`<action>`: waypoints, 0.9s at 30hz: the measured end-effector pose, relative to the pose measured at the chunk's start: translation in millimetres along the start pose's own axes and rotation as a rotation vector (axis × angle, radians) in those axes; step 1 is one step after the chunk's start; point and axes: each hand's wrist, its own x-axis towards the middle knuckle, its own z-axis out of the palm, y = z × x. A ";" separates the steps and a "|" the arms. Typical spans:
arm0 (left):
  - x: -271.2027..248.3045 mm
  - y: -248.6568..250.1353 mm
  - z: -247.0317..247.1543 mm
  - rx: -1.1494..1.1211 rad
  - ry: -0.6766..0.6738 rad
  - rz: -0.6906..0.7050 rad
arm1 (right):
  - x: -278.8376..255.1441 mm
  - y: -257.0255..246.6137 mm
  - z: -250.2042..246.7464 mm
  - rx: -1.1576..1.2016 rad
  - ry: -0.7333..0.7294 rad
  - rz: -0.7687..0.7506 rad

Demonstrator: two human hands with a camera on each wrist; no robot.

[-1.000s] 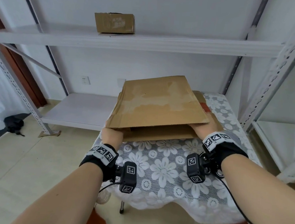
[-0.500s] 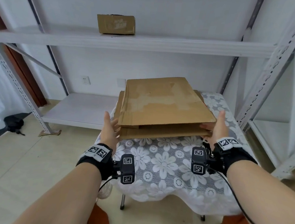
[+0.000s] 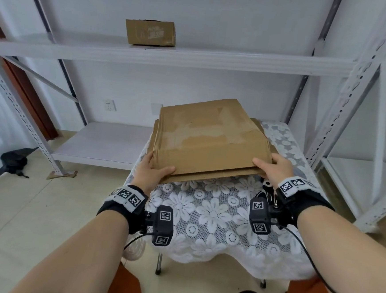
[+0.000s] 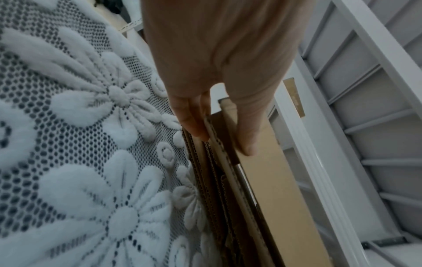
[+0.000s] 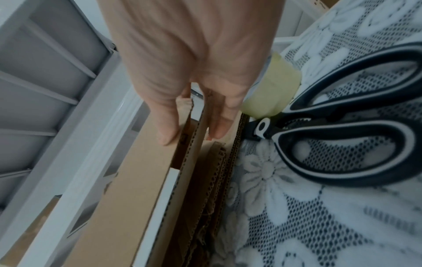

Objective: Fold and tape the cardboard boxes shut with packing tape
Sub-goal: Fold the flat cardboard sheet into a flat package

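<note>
A stack of flattened cardboard boxes (image 3: pixel 208 178) lies on the lace-covered table (image 3: pixel 216 217). The top flattened box (image 3: pixel 206 138) sits slightly raised at its near edge. My left hand (image 3: pixel 155 169) pinches its near left corner, thumb on top and fingers underneath (image 4: pixel 194 126). My right hand (image 3: pixel 271 167) pinches the near right corner the same way, thumb (image 5: pixel 166 135) above the board. In the right wrist view a roll of pale packing tape (image 5: pixel 271 90) lies beside black-and-white scissors (image 5: pixel 342 130), just right of the stack.
A closed cardboard box (image 3: pixel 150 32) stands on the upper shelf of the white metal rack (image 3: pixel 194 58) behind the table. A second rack (image 3: pixel 351 112) rises at the right. A lower shelf board (image 3: pixel 104 141) lies to the left, with tiled floor below.
The tilted-up top box has been laid back on the stack. Both hands went from beneath it, to open at the sides, to pinching its near corners.
</note>
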 end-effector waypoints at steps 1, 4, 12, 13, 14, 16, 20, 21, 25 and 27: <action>1.3 0.1 0.2 0.048 0.012 0.005 | 0.4 -0.9 -0.5 -0.037 0.001 -0.008; -5.5 10.1 0.9 0.118 0.097 0.032 | 2.5 -0.2 0.9 -0.108 0.027 0.000; -3.8 17.4 5.4 0.281 0.201 0.030 | 9.6 -5.5 7.9 -0.098 0.166 0.079; -3.5 16.1 5.7 0.310 0.207 0.030 | 11.0 -5.9 7.3 -0.093 0.135 0.063; -5.8 16.2 6.5 0.344 0.228 0.042 | 10.0 -7.7 6.9 -0.114 0.084 0.044; -12.1 18.0 9.6 0.501 0.328 0.130 | 7.8 -9.6 8.9 -0.175 0.000 0.015; -21.9 24.1 27.8 0.834 0.268 0.599 | 6.6 -9.4 16.0 -0.170 -0.058 0.096; -24.3 26.5 34.8 0.902 0.160 0.678 | 7.3 -8.7 16.3 -0.151 -0.082 0.159; -30.2 26.0 56.2 1.233 -0.112 0.782 | 15.3 -0.6 11.0 -0.013 -0.162 0.414; -31.2 24.7 57.9 1.269 -0.095 0.797 | 15.2 1.8 7.7 0.000 -0.238 0.502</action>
